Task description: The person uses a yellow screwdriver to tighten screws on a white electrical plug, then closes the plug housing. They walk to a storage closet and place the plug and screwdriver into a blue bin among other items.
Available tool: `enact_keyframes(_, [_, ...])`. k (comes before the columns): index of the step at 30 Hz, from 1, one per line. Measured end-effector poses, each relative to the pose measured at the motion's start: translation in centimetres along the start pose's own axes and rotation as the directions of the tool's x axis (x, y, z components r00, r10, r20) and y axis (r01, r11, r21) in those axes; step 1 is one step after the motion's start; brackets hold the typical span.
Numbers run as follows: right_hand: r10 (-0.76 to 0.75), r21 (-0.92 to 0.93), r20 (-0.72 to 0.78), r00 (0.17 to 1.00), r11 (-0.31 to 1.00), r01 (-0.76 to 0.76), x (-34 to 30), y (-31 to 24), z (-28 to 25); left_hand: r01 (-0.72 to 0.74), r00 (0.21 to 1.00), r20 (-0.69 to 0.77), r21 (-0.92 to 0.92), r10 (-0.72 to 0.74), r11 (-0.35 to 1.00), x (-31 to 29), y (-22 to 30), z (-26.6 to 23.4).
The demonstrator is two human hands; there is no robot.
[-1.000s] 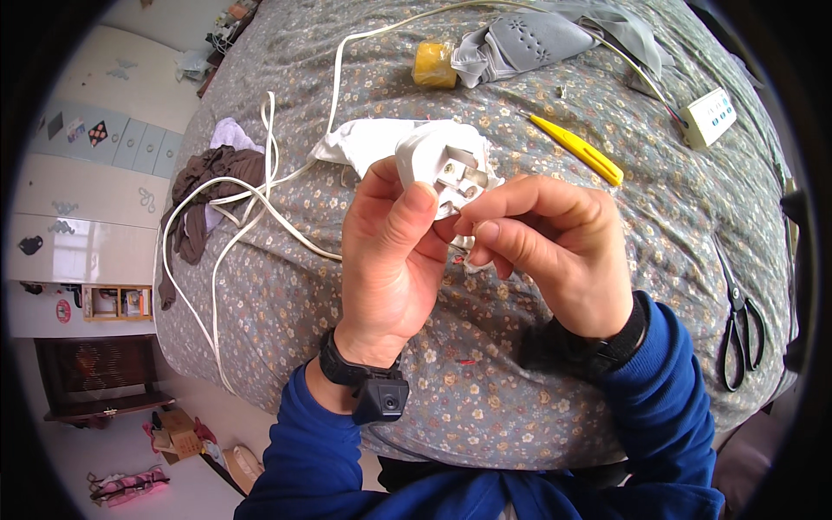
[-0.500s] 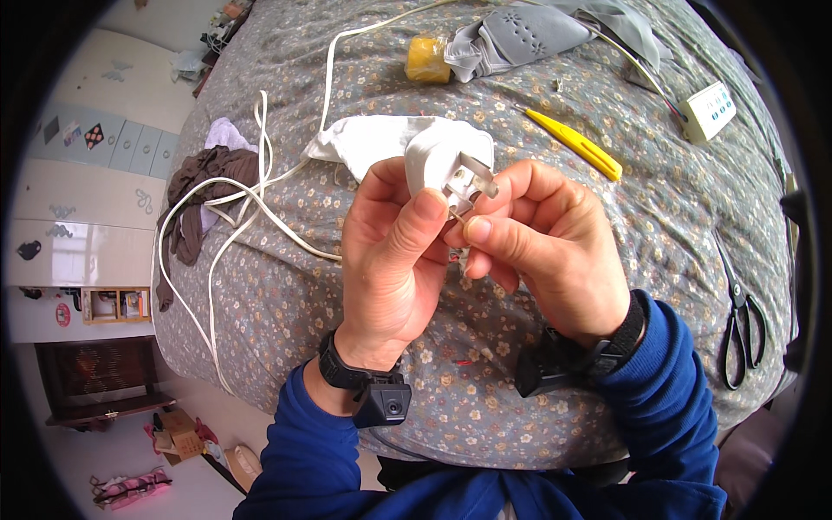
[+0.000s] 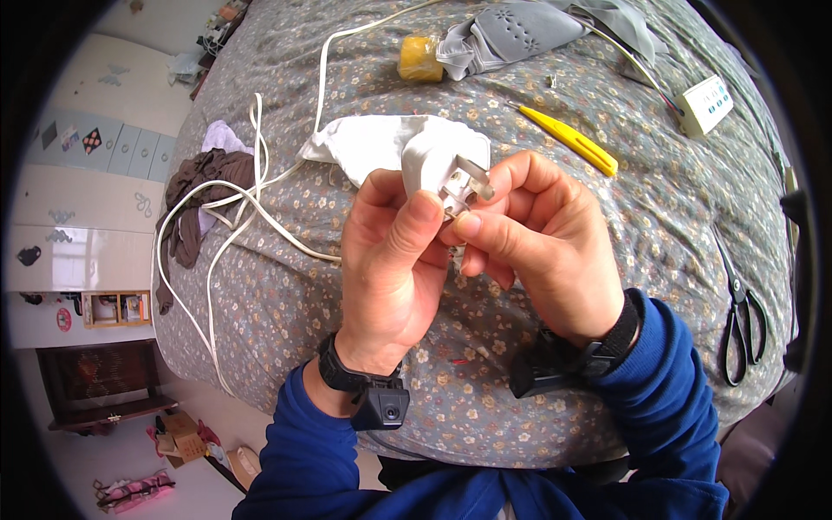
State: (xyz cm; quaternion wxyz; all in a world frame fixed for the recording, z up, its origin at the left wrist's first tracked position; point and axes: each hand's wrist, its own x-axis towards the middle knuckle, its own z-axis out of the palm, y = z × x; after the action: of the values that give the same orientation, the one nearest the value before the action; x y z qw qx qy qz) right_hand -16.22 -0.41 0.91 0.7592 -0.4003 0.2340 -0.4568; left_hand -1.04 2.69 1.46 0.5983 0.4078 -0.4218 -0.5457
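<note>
A white plug part (image 3: 456,192) with flat metal prongs is held up in front of me, with white cloth (image 3: 368,139) wrapped behind it and trailing left. My left hand (image 3: 390,251) is closed around the cloth and plug, its thumb pressing the lower edge. My right hand (image 3: 542,234) is closed in a pinch at the plug's lower right; its index finger lies by a metal prong. What sits between the right thumb and fingers is mostly hidden, perhaps a thin coppery strand. A yellow utility knife (image 3: 568,140) lies beyond my right hand.
On the flowered bedspread (image 3: 286,347) lie a looped white cable (image 3: 212,286), brown clothing (image 3: 195,182), black scissors (image 3: 737,316), a white control box (image 3: 706,106) with wires, a yellow tape roll (image 3: 420,59) and a grey fabric piece (image 3: 511,39). A red scrap lies near my wrists.
My right thumb has shifted slightly up and left against the plug's lower edge. The thin coppery strand shows less now. The left hand keeps its hold.
</note>
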Motion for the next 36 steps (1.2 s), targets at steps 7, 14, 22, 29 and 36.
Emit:
enact_keyframes(7, [-0.177, -0.067, -0.040, 0.983, 0.982, 0.174, -0.2, 0.6, 0.7, -0.018, 0.998, -0.069, -0.263, 0.000, 0.965, -0.6, -0.2, 0.9])
enact_keyframes(14, [-0.158, -0.126, -0.075, 0.985, 0.981, 0.148, -0.1, 0.9, 0.3, -0.072, 0.997, -0.017, -0.121, 0.071, 0.990, -0.8, -0.5, 0.5])
enact_keyframes(22, [-0.133, -0.077, -0.048, 0.990, 0.989, 0.129, 0.3, 0.8, 0.1, -0.104, 0.994, 0.016, -0.086, 0.106, 0.991, -0.9, -0.7, 0.3])
enact_keyframes(29, [-0.080, -0.073, -0.041, 0.996, 0.994, 0.077, 0.7, 0.8, -0.3, -0.023, 1.000, 0.010, -0.123, 0.025, 0.992, -0.8, -0.5, 0.4])
enact_keyframes(36, [-0.098, -0.138, -0.070, 0.993, 0.987, 0.088, 0.7, 0.9, -0.4, -0.031, 0.999, -0.021, -0.275, 0.026, 0.961, -0.8, -0.8, 1.0])
